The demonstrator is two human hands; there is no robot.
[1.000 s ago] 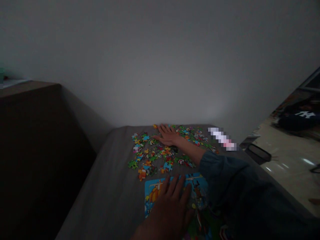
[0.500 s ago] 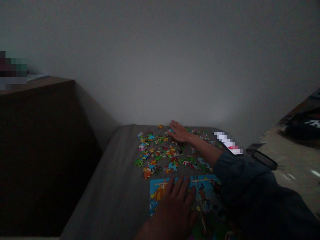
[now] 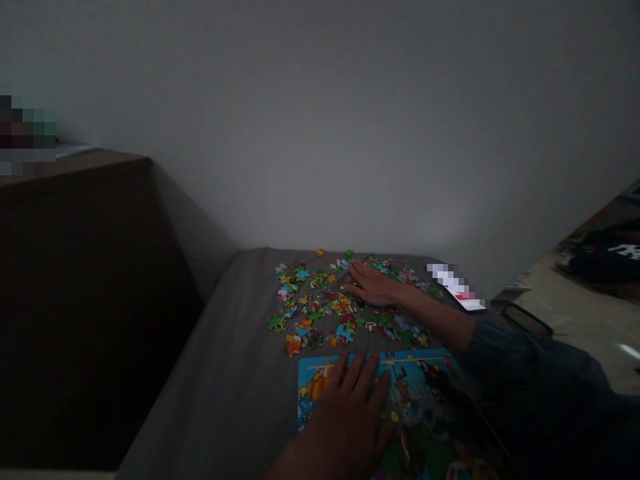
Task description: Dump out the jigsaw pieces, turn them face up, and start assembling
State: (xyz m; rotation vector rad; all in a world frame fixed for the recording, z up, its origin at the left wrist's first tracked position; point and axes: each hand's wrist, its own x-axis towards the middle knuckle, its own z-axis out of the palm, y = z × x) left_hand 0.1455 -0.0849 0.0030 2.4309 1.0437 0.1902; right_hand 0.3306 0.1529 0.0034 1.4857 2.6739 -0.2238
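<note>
Several loose, colourful puzzle pieces [image 3: 320,307] lie scattered on a grey table [image 3: 225,373] against the wall. My right hand [image 3: 375,287] lies flat on the pieces with fingers stretched out, its dark sleeve reaching in from the right. A blue puzzle board [image 3: 425,413] with a partly assembled picture sits at the near edge. My left hand [image 3: 350,413] rests palm down on the board's left part, fingers apart. Neither hand shows anything gripped.
A phone with a lit, blurred screen [image 3: 457,287] lies at the table's far right. A dark wooden cabinet [image 3: 75,300] stands to the left. Floor with a dark object [image 3: 525,319] and clothing [image 3: 605,257] shows at right.
My right hand has slid back from the far edge of the pile toward me, still flat on the pieces. The left hand has stayed on the board.
</note>
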